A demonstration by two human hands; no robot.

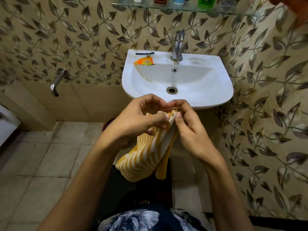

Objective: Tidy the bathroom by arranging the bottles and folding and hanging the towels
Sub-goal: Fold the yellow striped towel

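I have the striped yellow towel (146, 152) in front of the sink (200, 99), its top edge pinched between my left hand (138, 119) and right hand (188, 130), thumbs and fingertips curled on the cloth. The rest hangs loose and bunched below. If the corners I'm pinching don't line up, I reckon the fold will come out crooked, or a layer may slip free.

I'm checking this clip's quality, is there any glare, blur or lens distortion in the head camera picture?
Head view: wide-angle bending curves the walls and glass shelf toward the edges; soft glare on the sink rim and faucet; the orange cloth in the top right corner is blurred; both hands and the striped towel are sharp.
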